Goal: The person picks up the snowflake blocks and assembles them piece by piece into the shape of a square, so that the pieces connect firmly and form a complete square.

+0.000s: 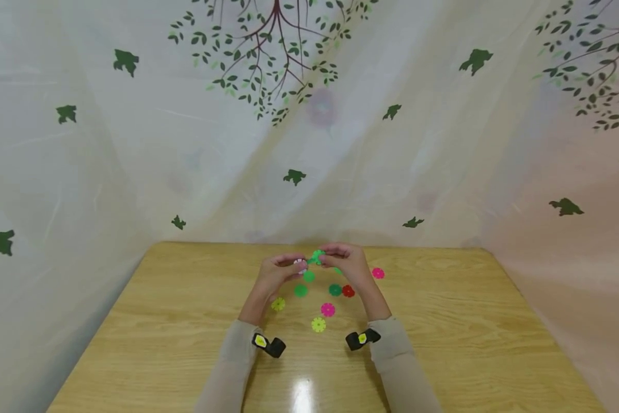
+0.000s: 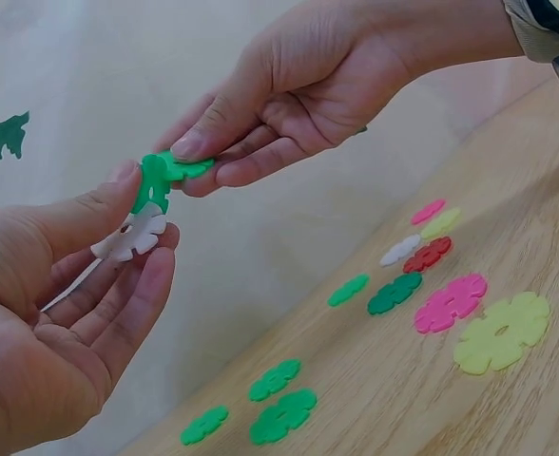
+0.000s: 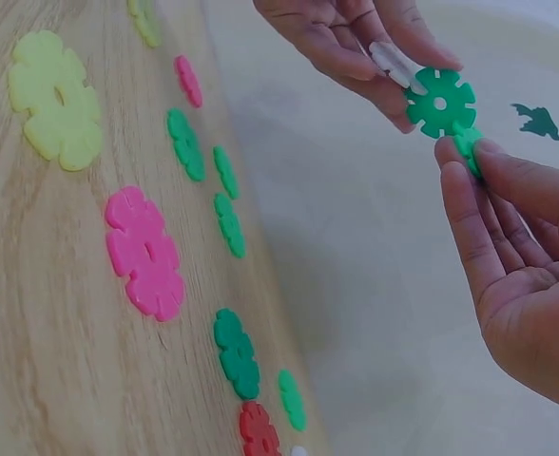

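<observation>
Both hands are raised over the far part of the table, working on a small chain of flower-shaped interlocking discs. My left hand point(image 1: 275, 275) holds a white interlocking disc point(image 2: 132, 237) between thumb and fingers. Slotted into the white one is a green interlocking disc point(image 3: 440, 103), its round centre hole showing in the right wrist view. My right hand point(image 1: 351, 267) pinches another, lighter green interlocking disc point(image 3: 467, 146) by thumb and fingers. Its edge meets the middle green disc at right angles; I cannot tell how deep their slots sit in each other.
Loose discs lie flat on the wooden table point(image 1: 185, 344) beneath and nearer than the hands: yellow point(image 1: 318, 324), pink point(image 1: 328, 310), dark green point(image 1: 335, 289), red point(image 1: 348, 291) and several green. Another pink disc point(image 1: 378, 273) lies right. A printed curtain point(image 1: 340, 172) hangs behind the table.
</observation>
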The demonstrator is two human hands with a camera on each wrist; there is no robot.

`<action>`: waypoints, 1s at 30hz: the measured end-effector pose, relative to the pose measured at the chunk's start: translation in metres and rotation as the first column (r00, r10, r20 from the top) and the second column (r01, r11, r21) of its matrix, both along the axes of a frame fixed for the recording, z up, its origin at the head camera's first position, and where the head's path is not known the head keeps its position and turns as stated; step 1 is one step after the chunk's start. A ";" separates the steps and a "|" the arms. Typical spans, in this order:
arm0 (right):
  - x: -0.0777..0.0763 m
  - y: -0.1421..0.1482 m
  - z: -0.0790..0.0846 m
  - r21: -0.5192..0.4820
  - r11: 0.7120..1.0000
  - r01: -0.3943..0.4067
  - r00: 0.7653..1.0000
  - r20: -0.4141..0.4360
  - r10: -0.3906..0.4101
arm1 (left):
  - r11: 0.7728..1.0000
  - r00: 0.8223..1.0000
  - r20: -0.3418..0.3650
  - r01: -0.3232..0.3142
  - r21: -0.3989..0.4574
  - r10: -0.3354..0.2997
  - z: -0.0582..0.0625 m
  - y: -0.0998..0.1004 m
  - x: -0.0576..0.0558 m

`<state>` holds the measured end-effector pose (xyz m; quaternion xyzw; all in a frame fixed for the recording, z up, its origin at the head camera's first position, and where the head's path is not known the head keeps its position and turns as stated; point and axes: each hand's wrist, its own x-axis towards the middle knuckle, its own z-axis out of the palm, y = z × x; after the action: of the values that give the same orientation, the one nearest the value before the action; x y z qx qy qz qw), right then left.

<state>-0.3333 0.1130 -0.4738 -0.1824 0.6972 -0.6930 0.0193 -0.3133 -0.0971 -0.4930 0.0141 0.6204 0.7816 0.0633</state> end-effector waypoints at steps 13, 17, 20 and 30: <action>-0.003 0.000 0.006 0.003 1.000 0.019 0.999 -0.030 -0.018 | 0.999 0.998 -0.051 -0.026 0.030 0.027 0.002 0.002 -0.005; -0.002 0.001 0.004 0.012 0.999 0.039 0.999 -0.028 -0.038 | 0.999 0.998 -0.057 -0.035 0.025 0.036 0.001 0.005 -0.004; 0.000 0.001 0.002 0.010 0.998 0.055 0.998 -0.016 -0.055 | 0.999 0.998 -0.050 -0.042 0.021 0.043 -0.001 0.008 -0.002; 0.005 0.001 0.000 -0.026 0.998 0.054 0.998 0.022 -0.054 | 0.998 0.998 -0.051 -0.044 0.040 0.046 -0.003 0.011 0.002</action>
<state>-0.3282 0.1141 -0.4738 -0.1564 0.6923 -0.7044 0.0054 -0.3116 -0.0857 -0.4957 0.0215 0.6065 0.7942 0.0293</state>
